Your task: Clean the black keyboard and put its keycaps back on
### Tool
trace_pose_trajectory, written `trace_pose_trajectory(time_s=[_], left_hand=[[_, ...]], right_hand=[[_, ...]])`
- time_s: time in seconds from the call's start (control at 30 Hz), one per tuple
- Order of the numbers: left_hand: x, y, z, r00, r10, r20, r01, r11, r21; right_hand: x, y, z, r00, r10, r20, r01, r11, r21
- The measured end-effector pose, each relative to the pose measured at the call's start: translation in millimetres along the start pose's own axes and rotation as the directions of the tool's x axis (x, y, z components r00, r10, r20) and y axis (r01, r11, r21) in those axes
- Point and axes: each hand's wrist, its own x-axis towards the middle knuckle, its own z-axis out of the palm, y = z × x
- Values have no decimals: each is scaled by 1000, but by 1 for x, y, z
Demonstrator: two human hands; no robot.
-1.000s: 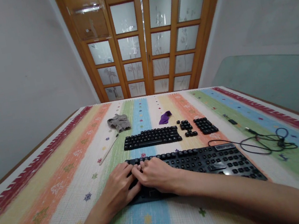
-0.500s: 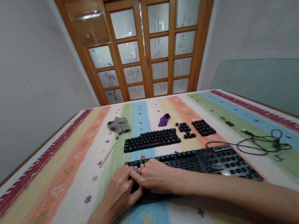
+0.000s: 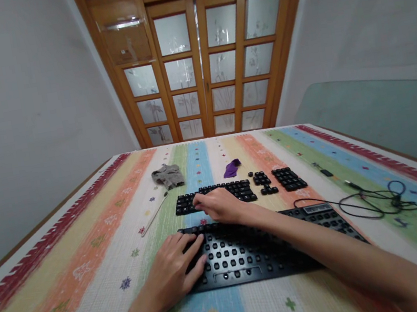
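Observation:
The black keyboard base (image 3: 243, 264) lies flat on the table, most of its key posts bare, with a row of keycaps along its top edge. My left hand (image 3: 174, 265) rests on its left end, fingers spread and holding nothing. Across the base reaches my right arm. My right hand (image 3: 220, 204) is above the block of loose black keycaps (image 3: 242, 189), its fingertips pinched on a keycap near the block's left part. The hand covers the middle of that block, and the forearm hides part of the base.
Smaller keycap groups (image 3: 289, 178) lie to the right. Behind are a grey cloth (image 3: 169, 177) and a purple cloth (image 3: 232, 168). A thin brush (image 3: 155, 214) lies at left, and the black cable (image 3: 367, 198) coils at right on the striped tablecloth (image 3: 68, 275).
My right hand has moved away from beside my left hand, forward to the loose keycaps. My left hand's fingers have spread on the keyboard's left end.

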Motion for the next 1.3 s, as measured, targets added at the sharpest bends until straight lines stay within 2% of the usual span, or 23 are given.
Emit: trace_pose_trajectory(time_s=[0.17, 0.37, 0.63, 1.0, 1.3], left_hand=[[0, 1, 0, 1000, -13, 4, 13, 1000, -11], [-2, 4, 3, 999, -29, 14, 28, 999, 22], [0, 8, 3, 999, -51, 11, 50, 998, 47], [3, 10, 3, 998, -64, -19, 64, 998, 14], [3, 12, 4, 998, -59, 3, 59, 995, 84]], right_hand=[[18, 22, 10, 975, 216, -60, -209, 972, 104], [41, 43, 14, 964, 263, -42, -259, 962, 85], [65, 66, 28, 918, 388, 79, -393, 918, 54], [66, 70, 34, 916, 387, 107, -394, 917, 56], [62, 62, 29, 925, 380, -8, -376, 917, 136]])
